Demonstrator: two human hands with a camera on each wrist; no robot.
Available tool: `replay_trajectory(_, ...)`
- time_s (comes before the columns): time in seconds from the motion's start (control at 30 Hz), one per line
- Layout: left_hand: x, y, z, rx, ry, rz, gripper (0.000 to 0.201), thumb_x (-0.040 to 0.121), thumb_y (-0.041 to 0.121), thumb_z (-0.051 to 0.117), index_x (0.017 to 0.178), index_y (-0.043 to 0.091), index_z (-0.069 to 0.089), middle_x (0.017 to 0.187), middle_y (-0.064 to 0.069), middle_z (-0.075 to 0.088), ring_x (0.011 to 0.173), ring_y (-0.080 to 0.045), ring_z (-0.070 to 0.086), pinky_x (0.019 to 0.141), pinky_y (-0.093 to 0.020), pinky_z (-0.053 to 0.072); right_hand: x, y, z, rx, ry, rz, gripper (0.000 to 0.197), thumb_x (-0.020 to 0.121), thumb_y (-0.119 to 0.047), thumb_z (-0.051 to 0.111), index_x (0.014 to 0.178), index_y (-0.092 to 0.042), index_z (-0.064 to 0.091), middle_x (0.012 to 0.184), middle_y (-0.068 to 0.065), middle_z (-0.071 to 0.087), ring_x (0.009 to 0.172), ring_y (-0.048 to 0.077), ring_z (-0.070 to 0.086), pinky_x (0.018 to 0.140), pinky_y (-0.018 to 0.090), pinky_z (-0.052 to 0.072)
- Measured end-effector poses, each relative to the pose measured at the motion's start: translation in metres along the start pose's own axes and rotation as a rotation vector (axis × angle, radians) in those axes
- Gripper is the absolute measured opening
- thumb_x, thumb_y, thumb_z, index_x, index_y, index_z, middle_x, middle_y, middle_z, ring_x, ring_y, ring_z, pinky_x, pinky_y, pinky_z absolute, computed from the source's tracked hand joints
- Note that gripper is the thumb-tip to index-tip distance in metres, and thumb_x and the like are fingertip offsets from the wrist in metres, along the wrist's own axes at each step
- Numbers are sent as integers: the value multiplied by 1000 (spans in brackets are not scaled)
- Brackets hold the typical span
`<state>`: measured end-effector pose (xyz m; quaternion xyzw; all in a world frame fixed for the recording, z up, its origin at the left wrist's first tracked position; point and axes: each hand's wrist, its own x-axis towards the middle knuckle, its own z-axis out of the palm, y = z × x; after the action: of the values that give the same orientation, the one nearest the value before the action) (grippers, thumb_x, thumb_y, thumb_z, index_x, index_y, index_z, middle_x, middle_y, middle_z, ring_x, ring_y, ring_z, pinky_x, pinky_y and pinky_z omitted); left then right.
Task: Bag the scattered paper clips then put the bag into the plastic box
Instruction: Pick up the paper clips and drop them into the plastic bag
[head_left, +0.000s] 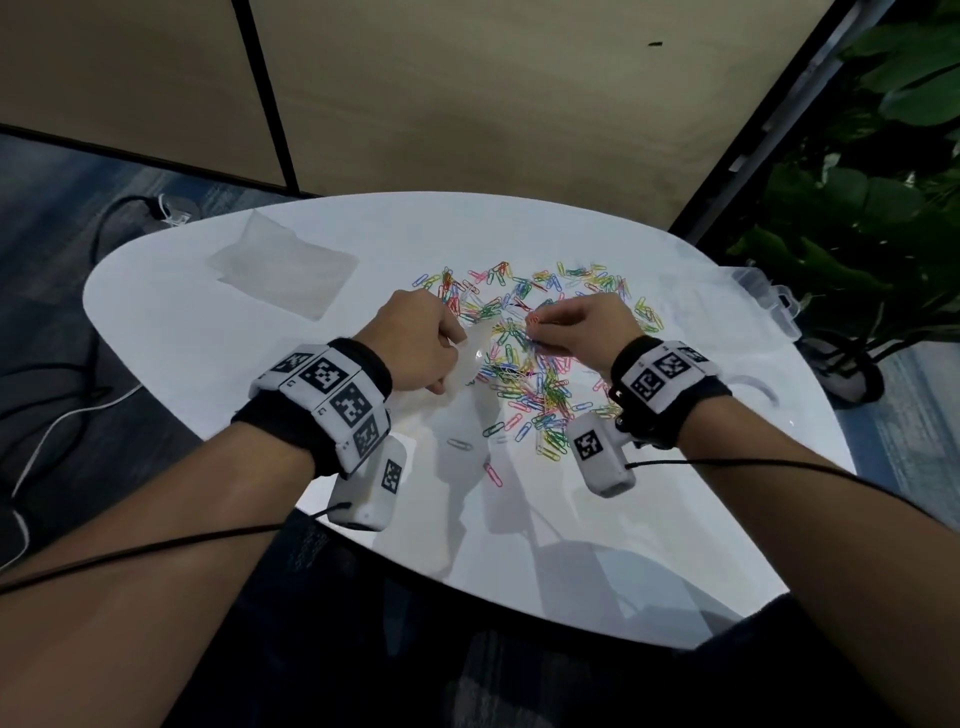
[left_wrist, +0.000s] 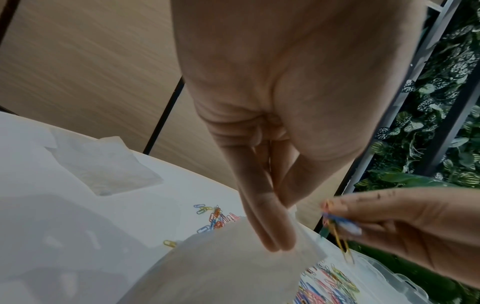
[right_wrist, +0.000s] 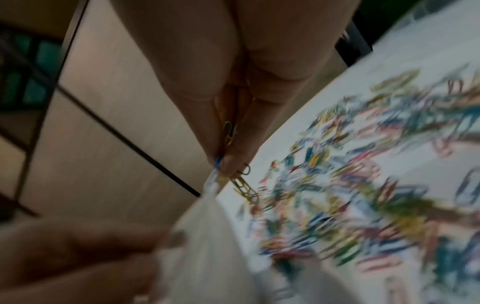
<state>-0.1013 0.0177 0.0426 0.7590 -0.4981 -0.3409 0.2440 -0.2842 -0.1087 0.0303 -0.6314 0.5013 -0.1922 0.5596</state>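
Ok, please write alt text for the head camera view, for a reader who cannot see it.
Over a white table, the left hand holds a clear plastic bag while the right hand pinches a few paper clips beside it. Many coloured clips lie scattered beneath, and a clear plastic box stands at the far right edge.

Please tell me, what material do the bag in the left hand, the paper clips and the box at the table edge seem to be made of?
Bag: thin translucent plastic film, it seems; soft, milky, creased where the left hand pinches it.
Paper clips: probably wire with a coloured coating; thin bent loops in many bright colours.
Box: clear hard plastic, apparently; see-through walls with moulded latches.
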Motion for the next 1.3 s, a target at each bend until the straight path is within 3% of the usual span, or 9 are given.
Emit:
replay_trajectory(0.1, 1, 3, 4, -13, 4, -8, 31, 91, 0, 56, 119, 4, 68, 94, -10, 71, 58, -18, 74, 73, -32, 63, -10, -17, 10, 316, -92, 14, 17, 81, 6, 71, 97, 8, 70, 84, 14, 72, 71, 19, 71, 69, 21, 59)
replay_trajectory(0.3, -1, 12, 4, -133, 38, -30, 28, 93, -4, 54, 117, 2, 68, 88, -17, 74, 66, -26, 77, 67, -29, 64, -20, -13, 44, 423, -135, 22, 10, 81, 9, 69, 90, 4, 66, 83, 14, 67, 69, 18, 68, 72, 23, 60)
replay_trajectory(0.47, -2, 13, 2, -205, 64, -45, 24, 91, -6, 54, 108, 1, 69, 84, -20, 74, 57, -16, 73, 53, -19, 60, -18, 2, 56, -99, -15, -224, 13, 74, 2, 77, 80, -8, 72, 79, 5, 73, 70, 14, 68, 73, 24, 58)
replay_trajectory(0.6, 0, 13, 3, -209, 70, -46, 26, 91, -7, 54, 110, 2, 69, 86, -21, 75, 50, -8, 71, 48, -13, 54, -19, 3, 61, -249, 18, -233, 7, 73, -3, 77, 78, -7, 76, 67, 10, 72, 59, 18, 69, 65, 30, 61)
replay_trajectory(0.8, 0, 11, 5, -193, 37, -18, 24, 91, -4, 57, 110, 3, 71, 88, -20, 75, 55, -11, 74, 54, -17, 59, -19, 1, 65, -529, -56, -282, 14, 76, -5, 69, 82, -11, 79, 63, -4, 64, 53, 2, 53, 48, 4, 36)
replay_trajectory(1.0, 1, 8, 1, -135, 64, -12, 30, 88, -6, 57, 114, 1, 71, 84, -18, 75, 63, -23, 76, 60, -25, 63, -24, -6, 63, -675, -212, -391, 20, 83, -7, 62, 94, -13, 78, 78, 1, 71, 77, 18, 64, 74, 25, 48)
replay_trajectory(1.1, 3, 3, -6, -106, 94, -14, 27, 90, -5, 57, 113, 2, 71, 85, -16, 75, 58, -19, 75, 59, -24, 63, -20, -7, 52, -469, -188, -377, 21, 84, -5, 64, 95, -17, 78, 92, 0, 76, 87, 12, 71, 84, 25, 56)
replay_trajectory(1.2, 5, -5, -15, -79, 126, -33, 27, 91, -6, 54, 110, 2, 72, 83, -11, 74, 54, -13, 73, 56, -21, 61, -16, -8, 29, -168, -191, -229, 16, 86, -1, 65, 87, -13, 75, 85, 2, 75, 83, 16, 72, 80, 32, 59)
replay_trajectory(1.3, 5, -9, -20, -61, 146, -37, 26, 91, -5, 54, 108, 2, 73, 81, -10, 73, 54, -11, 72, 56, -20, 61, -18, 8, 17, -478, -279, -247, 18, 91, -7, 61, 98, -14, 76, 98, 4, 75, 90, 17, 71, 89, 39, 57)
